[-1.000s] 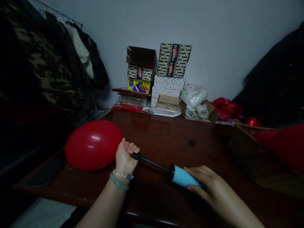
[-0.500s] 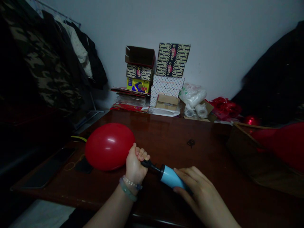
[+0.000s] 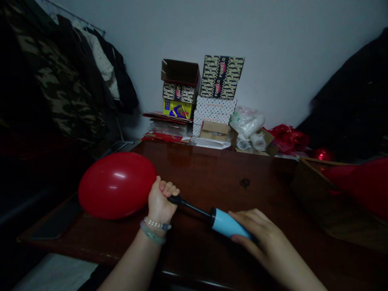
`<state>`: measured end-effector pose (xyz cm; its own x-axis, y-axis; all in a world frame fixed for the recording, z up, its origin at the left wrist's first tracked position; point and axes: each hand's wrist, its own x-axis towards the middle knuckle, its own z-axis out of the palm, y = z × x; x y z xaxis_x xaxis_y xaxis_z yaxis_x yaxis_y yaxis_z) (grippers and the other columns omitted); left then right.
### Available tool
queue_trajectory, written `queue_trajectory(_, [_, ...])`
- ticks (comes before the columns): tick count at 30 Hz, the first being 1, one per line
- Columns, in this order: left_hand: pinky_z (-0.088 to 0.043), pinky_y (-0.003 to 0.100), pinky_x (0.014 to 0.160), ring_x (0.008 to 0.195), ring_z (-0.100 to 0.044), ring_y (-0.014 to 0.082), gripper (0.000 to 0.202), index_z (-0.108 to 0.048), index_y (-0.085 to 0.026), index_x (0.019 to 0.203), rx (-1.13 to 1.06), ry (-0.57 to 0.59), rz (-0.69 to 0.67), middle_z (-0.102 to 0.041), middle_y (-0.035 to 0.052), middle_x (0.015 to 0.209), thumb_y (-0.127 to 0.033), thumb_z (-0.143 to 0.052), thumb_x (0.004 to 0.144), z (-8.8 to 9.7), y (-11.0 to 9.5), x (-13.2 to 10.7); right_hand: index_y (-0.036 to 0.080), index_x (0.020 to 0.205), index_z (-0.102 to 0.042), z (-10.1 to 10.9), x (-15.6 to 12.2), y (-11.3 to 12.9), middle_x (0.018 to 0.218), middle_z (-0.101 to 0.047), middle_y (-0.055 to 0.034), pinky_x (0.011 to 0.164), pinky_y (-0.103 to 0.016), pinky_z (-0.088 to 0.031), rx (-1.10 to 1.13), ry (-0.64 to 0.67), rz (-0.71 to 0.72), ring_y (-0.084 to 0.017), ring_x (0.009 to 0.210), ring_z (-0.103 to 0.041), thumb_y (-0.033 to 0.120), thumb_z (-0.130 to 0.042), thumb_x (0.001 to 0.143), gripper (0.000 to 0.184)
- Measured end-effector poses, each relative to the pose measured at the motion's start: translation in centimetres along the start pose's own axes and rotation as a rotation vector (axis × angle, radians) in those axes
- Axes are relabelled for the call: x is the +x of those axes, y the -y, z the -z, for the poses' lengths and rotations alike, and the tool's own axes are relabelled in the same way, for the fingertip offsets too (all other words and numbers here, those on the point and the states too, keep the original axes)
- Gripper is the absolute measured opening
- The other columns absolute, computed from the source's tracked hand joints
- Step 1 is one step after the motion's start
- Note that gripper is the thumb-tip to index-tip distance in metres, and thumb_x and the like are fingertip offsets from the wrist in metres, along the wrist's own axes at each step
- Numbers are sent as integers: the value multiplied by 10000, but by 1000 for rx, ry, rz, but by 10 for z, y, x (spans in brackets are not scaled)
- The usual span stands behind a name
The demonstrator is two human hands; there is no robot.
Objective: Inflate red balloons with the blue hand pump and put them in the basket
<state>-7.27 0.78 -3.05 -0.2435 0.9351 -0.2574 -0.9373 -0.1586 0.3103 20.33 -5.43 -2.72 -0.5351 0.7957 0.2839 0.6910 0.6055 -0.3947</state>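
Observation:
A red balloon [image 3: 117, 185], inflated, lies over the left part of the dark wooden table [image 3: 212, 173]. My left hand [image 3: 160, 201] is closed round the balloon's neck where it meets the black nozzle of a hand pump. The pump's light blue barrel [image 3: 227, 223] lies to the right, with a thin black rod showing between nozzle and barrel. My right hand [image 3: 266, 242] is wrapped round the rear of the barrel.
Stacked patterned boxes [image 3: 209, 95] and plastic bags [image 3: 247, 121] stand at the table's far edge against the wall. A cardboard box [image 3: 321, 198] with red balloons [image 3: 360, 182] sits at the right. Jackets [image 3: 60, 89] hang at the left. A dark phone [image 3: 57, 220] lies near the left edge.
The pump barrel has been drawn back to the right, so the black rod shows again. The balloon and my left hand sit further left, and the balloon looks larger.

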Motion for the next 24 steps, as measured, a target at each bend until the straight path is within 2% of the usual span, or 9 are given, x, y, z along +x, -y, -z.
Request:
queue_trajectory(3, [-238,202,379,320,-254,49,431,-268,-195,530,-17,-18,-23,-226,-82,413,-209,-450,920,0,-7,5,292,1275,-569,10,-4,-9,1155,-657,-74,869,-401,-531,-16,-9,-7,-239,1010,-611,367,-583,913,370])
queue_trajectory(6, [-235,201,378,321,-258,46,425,-267,-195,538,-19,-35,-27,-232,-84,419,-211,-457,917,0,-8,5,286,1259,-582,11,-5,-10,1145,-661,-68,864,-391,-537,-39,-20,-7,-231,1003,-615,364,-582,912,356])
queue_trajectory(10, [-245,207,384,323,-256,47,411,-269,-197,545,-8,-35,-47,-239,-86,424,-191,-468,904,1,-3,2,268,1256,-584,4,-4,-6,1142,-656,-80,863,-414,-536,-91,-64,-5,-240,993,-613,337,-584,910,353])
queue_trajectory(14, [-236,206,385,323,-253,46,413,-263,-195,539,-5,-34,-5,-231,-85,424,-171,-465,899,0,5,-4,258,1254,-583,0,-2,3,1135,-653,-86,852,-425,-539,-118,-92,9,-241,980,-615,305,-586,907,350])
queue_trajectory(20, [-240,203,388,333,-248,47,447,-273,-191,514,12,-14,61,-233,-79,414,-224,-485,905,1,21,-17,242,1250,-578,-15,4,25,1127,-653,-93,861,-448,-534,-106,-88,12,-250,979,-613,295,-593,902,353])
queue_trajectory(24, [-238,205,388,331,-236,46,468,-270,-191,507,37,12,76,-218,-80,415,-265,-495,911,3,27,-20,254,1253,-578,-26,9,30,1112,-657,-96,851,-447,-537,-65,-95,15,-248,962,-622,307,-580,910,347])
